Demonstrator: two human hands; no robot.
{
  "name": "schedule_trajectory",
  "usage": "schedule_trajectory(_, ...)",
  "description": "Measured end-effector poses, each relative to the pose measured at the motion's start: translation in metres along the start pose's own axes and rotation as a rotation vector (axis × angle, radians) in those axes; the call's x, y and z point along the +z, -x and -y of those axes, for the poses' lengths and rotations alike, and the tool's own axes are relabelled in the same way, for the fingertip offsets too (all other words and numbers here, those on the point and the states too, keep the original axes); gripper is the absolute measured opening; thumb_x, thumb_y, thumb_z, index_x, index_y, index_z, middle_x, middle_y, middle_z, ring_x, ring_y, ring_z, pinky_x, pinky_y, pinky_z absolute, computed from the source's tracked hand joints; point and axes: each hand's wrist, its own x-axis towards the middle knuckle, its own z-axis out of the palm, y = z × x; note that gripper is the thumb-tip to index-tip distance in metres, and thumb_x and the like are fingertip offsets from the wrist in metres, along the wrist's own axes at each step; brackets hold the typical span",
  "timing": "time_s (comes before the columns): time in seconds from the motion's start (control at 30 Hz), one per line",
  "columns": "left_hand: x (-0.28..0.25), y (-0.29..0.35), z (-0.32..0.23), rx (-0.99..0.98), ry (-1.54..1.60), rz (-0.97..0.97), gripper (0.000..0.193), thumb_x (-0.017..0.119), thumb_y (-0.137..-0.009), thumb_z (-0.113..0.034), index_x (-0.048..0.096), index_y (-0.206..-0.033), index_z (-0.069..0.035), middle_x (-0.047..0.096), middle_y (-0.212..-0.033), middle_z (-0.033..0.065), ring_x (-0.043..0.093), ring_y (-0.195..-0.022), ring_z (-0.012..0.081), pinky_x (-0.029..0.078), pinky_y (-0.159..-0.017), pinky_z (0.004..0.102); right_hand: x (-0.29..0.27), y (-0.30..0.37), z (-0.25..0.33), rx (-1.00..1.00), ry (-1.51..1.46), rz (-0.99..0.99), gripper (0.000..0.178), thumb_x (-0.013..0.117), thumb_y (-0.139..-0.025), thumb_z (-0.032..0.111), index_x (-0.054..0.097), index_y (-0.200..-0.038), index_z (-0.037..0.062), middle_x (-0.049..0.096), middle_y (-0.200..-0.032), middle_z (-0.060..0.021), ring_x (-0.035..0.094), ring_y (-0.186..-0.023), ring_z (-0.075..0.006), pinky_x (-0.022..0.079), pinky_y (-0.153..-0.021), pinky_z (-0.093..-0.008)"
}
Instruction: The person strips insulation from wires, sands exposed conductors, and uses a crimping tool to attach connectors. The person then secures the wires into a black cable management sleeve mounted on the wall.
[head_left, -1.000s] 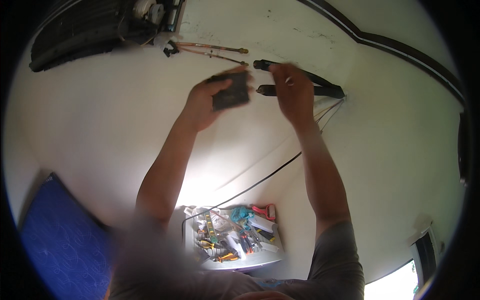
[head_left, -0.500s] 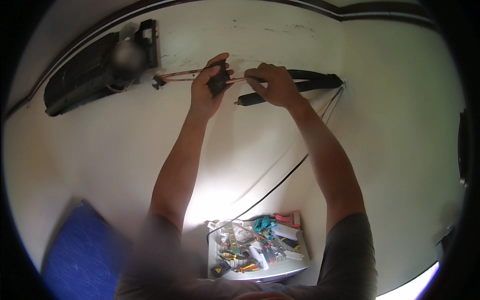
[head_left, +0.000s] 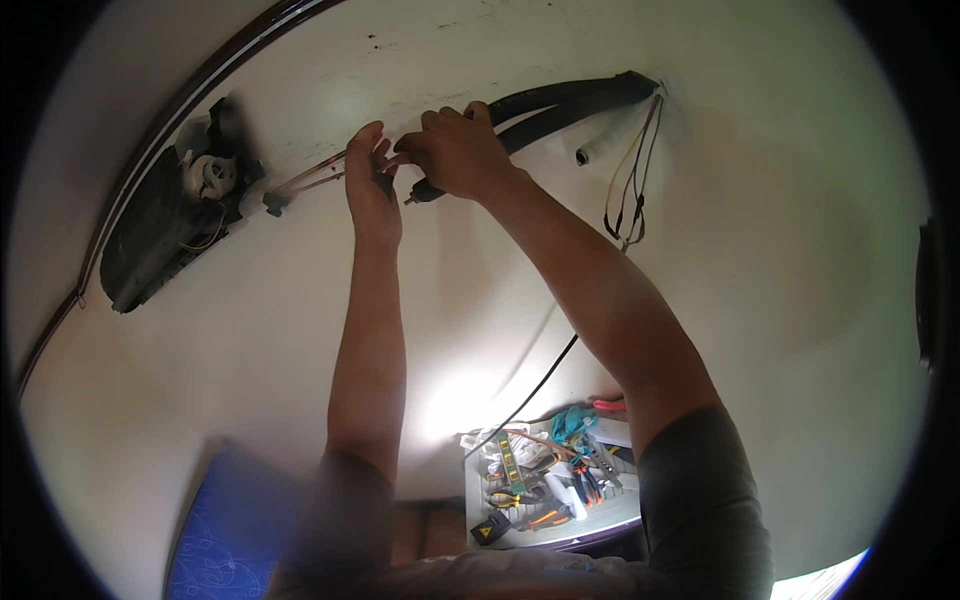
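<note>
My left hand (head_left: 373, 195) is raised against the wall, fingers pointing up and curled around a dark flat piece (head_left: 384, 184), mostly hidden in the palm. Just right of it, my right hand (head_left: 460, 153) is closed on a thin copper pipe (head_left: 392, 162), whose tip reaches toward the left palm. Two copper pipes (head_left: 312, 174) run from the opened air conditioner unit (head_left: 160, 230) to behind my left hand. Black foam-covered pipes (head_left: 570, 108) come from a wall hole and pass behind my right hand; one bare end pokes out below it.
Loose wires (head_left: 632, 190) and a white tube end (head_left: 590, 150) hang by the wall hole. A black cable (head_left: 525, 395) slopes down to a white surface (head_left: 610, 515) strewn with pliers, a level and rags. A blue panel (head_left: 225, 520) stands lower left.
The view has shifted and tilted. My hands have come closer together, and my left hand has turned so the dark piece shows less. The white tube end now shows.
</note>
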Motion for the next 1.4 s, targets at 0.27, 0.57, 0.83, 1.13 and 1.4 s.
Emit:
schedule_trajectory(0.27,0.016,0.009,0.006,0.076,-0.064,-0.182,0.049,0.051,-0.110,-0.049,0.066,-0.131,-0.007,0.069,-0.123,0.0089,0.065,-0.113,0.0230,0.044,-0.104,0.0461,0.004,0.003,0.009,0.055,0.039,-0.007,0.013,0.072,-0.096,0.027,0.083,-0.103,0.0252,0.073,-0.109,-0.0042,0.067,-0.117,-0.0222,0.034,-0.111,-0.0584)
schedule_trajectory(0.57,0.013,0.010,-0.005,-0.009,-0.110,-0.139,0.053,0.047,-0.110,-0.048,0.067,-0.130,-0.004,0.073,-0.112,0.0123,0.068,-0.106,0.0254,0.046,-0.094,0.0413,0.004,0.007,0.009,0.058,-0.032,-0.071,0.016,0.082,-0.087,0.029,0.085,-0.103,0.0268,0.073,-0.104,-0.0021,0.067,-0.115,-0.0214,0.033,-0.112,-0.0558)
schedule_trajectory(0.83,0.014,0.011,-0.008,-0.026,-0.115,-0.142,0.052,0.047,-0.108,-0.047,0.071,-0.122,-0.003,0.074,-0.115,0.0143,0.069,-0.111,0.0264,0.046,-0.094,0.0417,0.006,0.008,0.012,0.074,-0.002,-0.117,0.017,0.085,-0.082,0.026,0.084,-0.099,0.0268,0.071,-0.103,-0.0016,0.066,-0.113,-0.0203,0.034,-0.112,-0.0547)
schedule_trajectory(1.13,0.016,0.016,-0.018,-0.079,-0.086,-0.065,0.051,0.048,-0.109,-0.046,0.068,-0.125,-0.002,0.072,-0.115,0.0133,0.065,-0.113,0.0253,0.045,-0.097,0.0439,0.001,0.010,0.015,0.097,0.009,-0.019,0.019,0.087,-0.081,0.033,0.084,-0.099,0.0265,0.071,-0.103,-0.0016,0.067,-0.116,-0.0202,0.035,-0.112,-0.0545)
schedule_trajectory(1.4,0.014,0.014,-0.021,-0.114,-0.032,-0.057,0.052,0.049,-0.108,-0.045,0.071,-0.123,-0.001,0.073,-0.115,0.0138,0.066,-0.112,0.0267,0.043,-0.100,0.0455,-0.007,0.009,0.018,0.114,-0.002,0.021,0.022,0.085,-0.084,0.037,0.086,-0.104,0.0273,0.074,-0.115,-0.0021,0.065,-0.124,-0.0206,0.032,-0.118,-0.0574)
